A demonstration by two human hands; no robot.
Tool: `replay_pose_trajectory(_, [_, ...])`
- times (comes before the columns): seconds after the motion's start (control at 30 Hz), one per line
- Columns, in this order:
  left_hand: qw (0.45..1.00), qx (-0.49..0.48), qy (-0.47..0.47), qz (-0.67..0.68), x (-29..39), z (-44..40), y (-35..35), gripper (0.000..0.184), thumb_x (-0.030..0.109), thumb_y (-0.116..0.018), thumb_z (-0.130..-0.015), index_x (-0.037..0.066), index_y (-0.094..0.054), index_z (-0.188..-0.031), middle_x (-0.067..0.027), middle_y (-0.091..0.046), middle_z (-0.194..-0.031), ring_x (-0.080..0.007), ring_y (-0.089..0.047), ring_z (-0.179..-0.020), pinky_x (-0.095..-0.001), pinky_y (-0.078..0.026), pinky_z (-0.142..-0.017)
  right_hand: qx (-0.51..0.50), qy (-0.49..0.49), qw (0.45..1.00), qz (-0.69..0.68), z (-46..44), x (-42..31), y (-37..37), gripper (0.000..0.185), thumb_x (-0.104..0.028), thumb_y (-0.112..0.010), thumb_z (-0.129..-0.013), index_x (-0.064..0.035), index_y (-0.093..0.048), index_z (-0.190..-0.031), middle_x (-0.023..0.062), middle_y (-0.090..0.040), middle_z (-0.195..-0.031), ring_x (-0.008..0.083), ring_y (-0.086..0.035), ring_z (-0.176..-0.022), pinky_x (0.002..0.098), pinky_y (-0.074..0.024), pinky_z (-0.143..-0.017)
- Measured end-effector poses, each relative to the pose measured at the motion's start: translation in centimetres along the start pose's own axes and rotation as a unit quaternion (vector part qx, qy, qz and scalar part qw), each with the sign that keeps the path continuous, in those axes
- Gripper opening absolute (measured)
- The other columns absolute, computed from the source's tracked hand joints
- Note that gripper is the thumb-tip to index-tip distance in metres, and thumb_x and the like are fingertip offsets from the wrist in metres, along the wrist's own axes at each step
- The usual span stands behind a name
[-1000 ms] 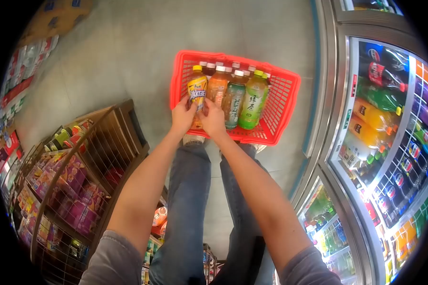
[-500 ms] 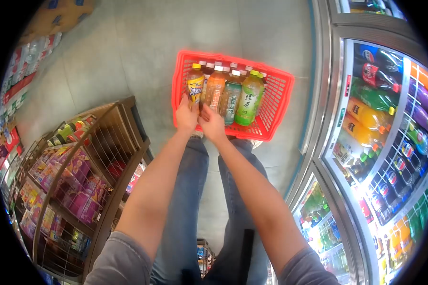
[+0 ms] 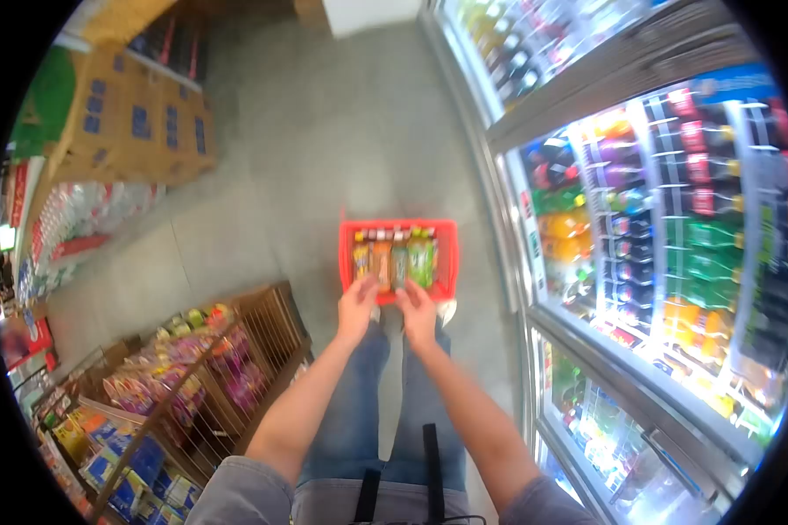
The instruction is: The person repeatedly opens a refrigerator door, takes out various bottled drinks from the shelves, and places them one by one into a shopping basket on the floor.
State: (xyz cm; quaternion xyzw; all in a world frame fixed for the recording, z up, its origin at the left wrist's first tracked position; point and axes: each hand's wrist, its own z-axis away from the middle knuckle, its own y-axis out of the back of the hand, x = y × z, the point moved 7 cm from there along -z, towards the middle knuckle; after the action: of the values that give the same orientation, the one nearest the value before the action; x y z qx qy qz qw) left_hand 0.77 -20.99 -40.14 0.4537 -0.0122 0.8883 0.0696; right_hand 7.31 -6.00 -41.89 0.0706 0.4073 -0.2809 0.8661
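A red plastic shopping basket [image 3: 450,262] sits on the floor in front of the feet. Inside lie several drink bottles: a yellow-labelled bottle [image 3: 362,258] at the left, then an orange bottle [image 3: 382,261], a dark teal-labelled bottle [image 3: 400,256] and a green tea bottle [image 3: 421,258]. Over the basket's near left edge, my left hand [image 3: 356,310] is empty with loosely bent fingers apart. My right hand [image 3: 418,311] hovers near the middle of the same edge, fingers apart, nothing in it. Motion blur softens the fingertips.
Lit glass-door drink coolers [image 3: 604,219] line the right side. At the lower left stands a wire-fronted snack rack [image 3: 228,385]. Cardboard boxes [image 3: 144,122] and wrapped bottle packs [image 3: 87,219] are at the upper left. Grey floor [image 3: 324,131] runs between.
My hands have moved apart and away from the yellow-labelled bottle. The view has risen, so the basket looks smaller and lower, with more of the aisle showing.
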Motion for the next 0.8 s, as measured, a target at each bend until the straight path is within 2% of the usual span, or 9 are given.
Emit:
replay_pose_trajectory(0.07, [0.999, -0.027, -0.041, 0.003, 5.8, 2.1, -0.8, 0.039, 0.013, -0.061, -0.095, -0.002, -0.055, -0.130, -0.0158, -0.063, -0.124, -0.0194, -0.062, -0.113, -0.0307, -0.047, -0.097, -0.030, 0.009, 0.999, -0.004, 3.4, -5.5, -0.4, 0.057, -0.020, -0.068, -0.092, 0.0029, -0.046, -0.139, 0.0170, -0.052, -0.137, 0.0212, -0.057, -0.116, 0.0324, -0.0522, -0.093])
replay_pose_trajectory(0.17, [0.992, -0.082, -0.094, -0.017, 14.3, 6.0, -2.3, 0.038, 0.013, -0.060, -0.096, -0.002, -0.055, -0.130, -0.0146, -0.062, -0.126, -0.0197, -0.059, -0.116, -0.0313, -0.046, -0.099, -0.023, 0.103, 0.994, -0.017, 8.5, -14.1, 0.4, 0.052, -0.018, -0.065, -0.094, 0.0029, -0.047, -0.138, 0.0153, -0.051, -0.138, 0.0207, -0.057, -0.117, 0.0320, -0.0523, -0.092])
replay_pose_trajectory(0.27, [0.978, -0.137, -0.153, -0.041, 23.4, 10.5, -5.6, 0.037, 0.013, -0.059, -0.097, -0.001, -0.054, -0.131, -0.0133, -0.060, -0.128, -0.0197, -0.057, -0.118, -0.0316, -0.045, -0.101, 0.015, 0.186, 0.980, -0.070, 13.1, -21.6, 2.5, 0.051, -0.023, -0.064, -0.095, 0.0024, -0.048, -0.137, 0.0143, -0.056, -0.133, 0.0182, -0.058, -0.116, 0.0310, -0.0498, -0.094])
replay_pose_trajectory(0.37, [0.962, -0.186, -0.196, -0.030, 29.7, 14.9, -8.5, 0.037, 0.014, -0.060, -0.096, 0.000, -0.056, -0.130, -0.0124, -0.062, -0.125, -0.0186, -0.059, -0.116, -0.0311, -0.047, -0.099, 0.065, 0.225, 0.971, -0.043, 19.0, -29.4, 6.2, 0.050, -0.023, -0.062, -0.096, 0.0014, -0.048, -0.137, 0.0145, -0.054, -0.136, 0.0193, -0.056, -0.119, 0.0316, -0.0500, -0.094])
replay_pose_trajectory(0.43, [0.948, -0.220, -0.229, -0.029, 33.5, 17.7, -11.8, 0.037, 0.014, -0.063, -0.094, 0.000, -0.057, -0.129, -0.0126, -0.063, -0.125, -0.0175, -0.061, -0.112, -0.0301, -0.047, -0.098, 0.092, 0.262, 0.957, -0.081, 22.5, -32.6, 9.5, 0.049, -0.023, -0.061, -0.097, 0.0007, -0.048, -0.138, 0.0143, -0.053, -0.137, 0.0193, -0.055, -0.120, 0.0312, -0.0496, -0.095])
replay_pose_trajectory(0.47, [0.930, -0.241, -0.278, -0.014, 35.8, 19.6, -13.5, 0.036, 0.014, -0.063, -0.095, 0.000, -0.058, -0.127, -0.0111, -0.064, -0.123, -0.0160, -0.061, -0.112, -0.0294, -0.048, -0.096, 0.105, 0.292, 0.947, -0.083, 24.4, -34.6, 11.2, 0.048, -0.023, -0.059, -0.098, 0.0003, -0.047, -0.139, 0.0145, -0.052, -0.138, 0.0208, -0.056, -0.118, 0.0326, -0.0509, -0.093])
replay_pose_trajectory(0.6, [0.885, -0.314, -0.343, 0.009, 43.5, 28.0, -20.9, 0.034, 0.015, -0.063, -0.095, 0.000, -0.059, -0.126, -0.0080, -0.067, -0.114, -0.0135, -0.062, -0.105, -0.0280, -0.049, -0.092, 0.166, 0.380, 0.904, -0.104, 32.9, -41.8, 18.2, 0.047, -0.025, -0.056, -0.100, -0.0013, -0.046, -0.139, 0.0143, -0.052, -0.137, 0.0216, -0.058, -0.117, 0.0339, -0.0515, -0.092])
replay_pose_trajectory(0.73, [0.818, -0.417, -0.390, 0.066, 47.9, 36.4, -27.6, 0.036, 0.015, -0.064, -0.094, 0.003, -0.059, -0.127, -0.0072, -0.067, -0.112, -0.0114, -0.062, -0.099, -0.0267, -0.050, -0.087, 0.228, 0.443, 0.861, -0.102, 42.3, -46.8, 24.8, 0.046, -0.020, -0.060, -0.097, -0.0001, -0.049, -0.137, 0.0128, -0.056, -0.134, 0.0162, -0.059, -0.113, 0.0279, -0.0502, -0.091])
replay_pose_trajectory(0.8, [0.795, -0.432, -0.426, 0.024, 49.9, 40.9, -29.9, 0.037, 0.016, -0.064, -0.094, 0.004, -0.058, -0.129, -0.0078, -0.066, -0.115, -0.0123, -0.062, -0.100, -0.0269, -0.049, -0.089, 0.257, 0.493, 0.825, -0.099, 46.9, -48.7, 27.8, 0.046, -0.020, -0.061, -0.097, 0.0000, -0.050, -0.136, 0.0133, -0.057, -0.133, 0.0167, -0.059, -0.112, 0.0278, -0.0495, -0.090])
